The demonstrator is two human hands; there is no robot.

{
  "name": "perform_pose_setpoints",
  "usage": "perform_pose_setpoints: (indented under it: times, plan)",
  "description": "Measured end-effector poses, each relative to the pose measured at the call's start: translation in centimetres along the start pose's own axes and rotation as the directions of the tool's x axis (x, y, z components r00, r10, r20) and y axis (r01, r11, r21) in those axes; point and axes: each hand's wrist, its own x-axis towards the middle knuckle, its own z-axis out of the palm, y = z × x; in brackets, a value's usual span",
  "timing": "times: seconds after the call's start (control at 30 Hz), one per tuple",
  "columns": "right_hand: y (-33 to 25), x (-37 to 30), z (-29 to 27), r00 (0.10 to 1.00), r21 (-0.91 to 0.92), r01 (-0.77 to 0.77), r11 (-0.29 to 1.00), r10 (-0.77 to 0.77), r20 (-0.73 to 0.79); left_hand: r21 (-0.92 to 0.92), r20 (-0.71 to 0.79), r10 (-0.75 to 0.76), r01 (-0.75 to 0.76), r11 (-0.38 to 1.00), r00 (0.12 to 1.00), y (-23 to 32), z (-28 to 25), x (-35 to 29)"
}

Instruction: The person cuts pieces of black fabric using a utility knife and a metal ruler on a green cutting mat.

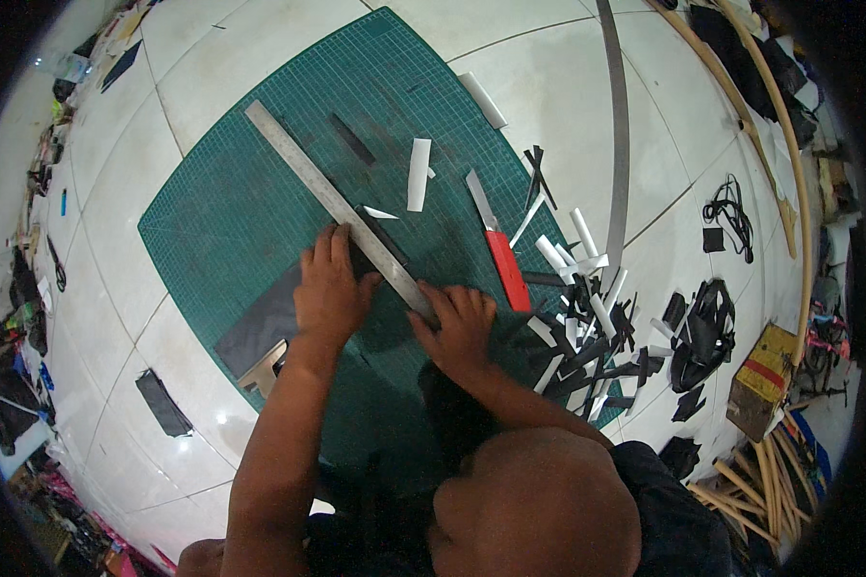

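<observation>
A long steel ruler lies slantwise across the green cutting mat. My left hand rests flat on a dark grey fabric piece, its fingertips at the ruler's left edge. The ruler's near end is held between the thumb and fingers of my right hand. Along the ruler's right side runs a thin dark strip. To the right of my hands lies a red-handled cutter knife, its blade pointing away. Beside my left forearm, a tan and metal piece is partly hidden.
White and black offcuts pile over the mat's right edge. A white strip and a dark strip lie on the mat. A long metal strip, a yellow box and wooden sticks are on the right.
</observation>
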Motion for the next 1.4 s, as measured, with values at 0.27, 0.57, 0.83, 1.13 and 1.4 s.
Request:
perform_pose_setpoints:
  times: [0.27, 0.57, 0.83, 1.13, 1.4]
  plan:
    - [0.1, 0.2, 0.1, 0.999, -0.013, 0.041, 0.999, -0.041, -0.001, 0.026, 0.022, 0.027, -0.028, 0.999, 0.999, 0.4, -1.0, 0.0]
    - [0.0, 0.2, 0.2, 0.999, 0.003, -0.022, 1.000, 0.022, 0.033, 0.022, 0.059, -0.021, 0.019, 1.000, 0.998, 0.3, -0.4, 0.4]
    - [0.0, 0.2, 0.3, 1.000, -0.001, -0.022, 1.000, 0.022, 0.006, 0.070, 0.052, 0.002, -0.006, 0.998, 0.999, 0.4, -0.1, 0.3]
    - [-0.1, 0.2, 0.2, 0.999, -0.006, -0.026, 1.000, 0.026, 0.020, 0.083, 0.029, 0.027, -0.029, 0.996, 0.999, 0.2, 0.0, 0.4]
    - [0.0, 0.1, 0.5, 0.999, 0.018, -0.042, 0.999, 0.042, 0.023, 0.061, 0.037, 0.036, -0.038, 0.997, 0.999, 0.2, -0.3, 0.5]
